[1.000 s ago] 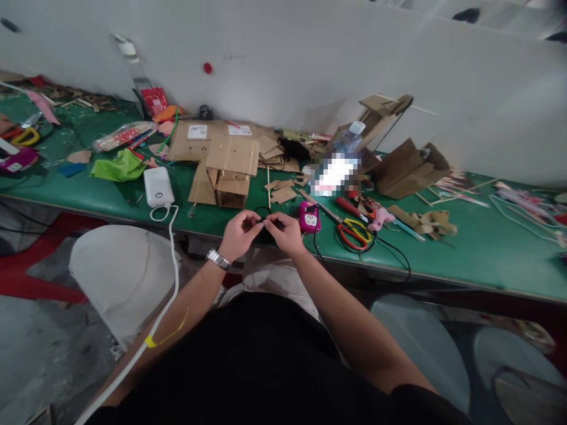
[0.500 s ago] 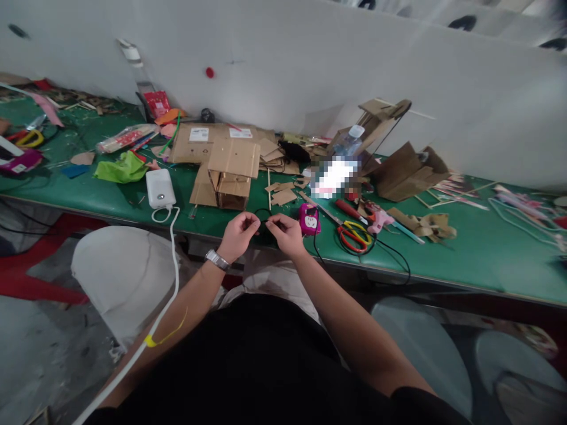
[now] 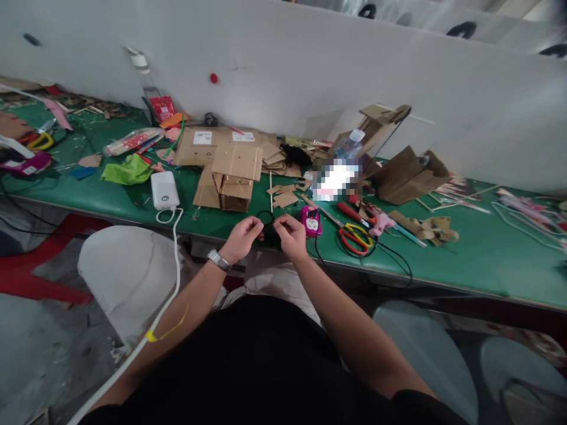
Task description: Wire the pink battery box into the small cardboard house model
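Left hand (image 3: 241,241): we see thumb and fingertips pinched together on a thin black cord (image 3: 266,213), a steel-banded watch (image 3: 219,260) at the wrist. Right hand (image 3: 291,237): fingertips likewise pinched on the cord, facing the left. The cord arches in a small loop between both hands, at the near edge of the table (image 3: 469,260); its lower part is too dark for us to trace.

Just right of the right hand, we record one purple socket block (image 3: 310,222). Beyond it, near the same edge: scissors (image 3: 357,238) with orange and yellow handles, then a pink glue gun (image 3: 381,224).

Ahead and left of the hands, we enter one cardboard structure (image 3: 235,180), upright; left of that, one white power bank (image 3: 164,190), cabled. Toward the far edge, we count one clear bottle (image 3: 353,144) and one open cardboard box (image 3: 410,172).
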`<state>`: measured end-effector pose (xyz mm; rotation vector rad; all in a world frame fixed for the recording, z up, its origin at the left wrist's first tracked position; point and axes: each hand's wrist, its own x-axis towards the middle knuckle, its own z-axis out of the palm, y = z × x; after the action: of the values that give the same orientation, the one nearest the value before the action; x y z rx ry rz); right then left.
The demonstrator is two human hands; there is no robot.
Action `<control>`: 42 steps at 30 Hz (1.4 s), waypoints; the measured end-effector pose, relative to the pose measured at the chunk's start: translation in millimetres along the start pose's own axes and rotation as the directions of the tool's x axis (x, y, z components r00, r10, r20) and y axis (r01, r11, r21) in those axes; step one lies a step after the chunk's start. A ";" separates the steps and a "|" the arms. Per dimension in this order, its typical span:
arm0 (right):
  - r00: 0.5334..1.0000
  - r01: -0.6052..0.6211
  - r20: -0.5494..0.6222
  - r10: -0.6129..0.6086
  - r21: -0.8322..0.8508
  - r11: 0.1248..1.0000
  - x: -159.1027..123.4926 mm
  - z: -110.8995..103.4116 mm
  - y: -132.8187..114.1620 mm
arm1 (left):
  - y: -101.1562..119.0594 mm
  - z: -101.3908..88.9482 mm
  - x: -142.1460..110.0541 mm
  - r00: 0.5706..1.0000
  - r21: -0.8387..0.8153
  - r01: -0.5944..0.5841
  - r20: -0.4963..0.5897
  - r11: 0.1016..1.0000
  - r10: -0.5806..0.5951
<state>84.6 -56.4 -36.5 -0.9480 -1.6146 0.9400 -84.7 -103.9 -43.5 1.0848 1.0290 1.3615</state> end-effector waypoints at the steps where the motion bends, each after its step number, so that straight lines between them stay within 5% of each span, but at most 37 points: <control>1: 1.000 0.000 -0.002 0.000 -0.005 1.000 0.0 0.0 -0.1 | 0.2 0.3 0.2 1.000 -0.019 0.008 0.003 1.000 -0.008; 9: 0.999 0.036 0.026 -0.034 -0.071 0.997 0.6 1.7 -1.6 | -0.3 1.1 6.8 0.995 -0.217 0.049 -0.073 0.975 -0.066; 27: 0.999 0.011 0.033 -0.007 -0.109 0.994 0.1 1.2 -3.4 | 8.3 -1.0 13.5 0.986 -0.438 0.115 -0.056 0.892 -0.155; 42: 1.000 -0.012 0.005 0.012 -0.063 0.998 0.7 1.3 0.5 | 5.0 -2.0 17.2 0.977 -0.507 0.120 -0.092 0.854 -0.192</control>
<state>83.3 -55.7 -36.9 -1.0003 -1.6536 0.9051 -88.1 -87.0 -37.9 0.5123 0.7762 1.4751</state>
